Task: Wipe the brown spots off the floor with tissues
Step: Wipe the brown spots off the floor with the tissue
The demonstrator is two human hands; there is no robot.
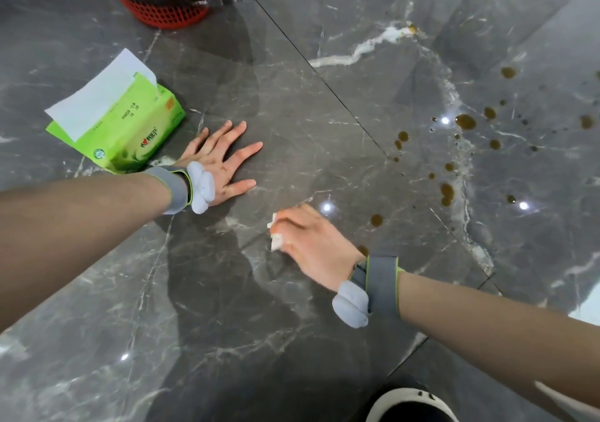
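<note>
Several brown spots (465,121) dot the grey marble floor (292,103) at the right, one spot (376,219) lying just right of my right hand. My right hand (311,243) presses a folded white tissue (275,238) flat on the floor at centre; only the tissue's left edge shows under the fingers. My left hand (224,161) rests flat on the floor with fingers spread, holding nothing. A green tissue pack (130,129) lies just left of it, with a white sheet (97,93) sticking out of its top.
A red mesh bin (164,12) lined with a black bag stands at the top, left of centre. A dark tile joint (324,80) runs diagonally across the floor. A black-and-white slipper (409,405) shows at the bottom edge.
</note>
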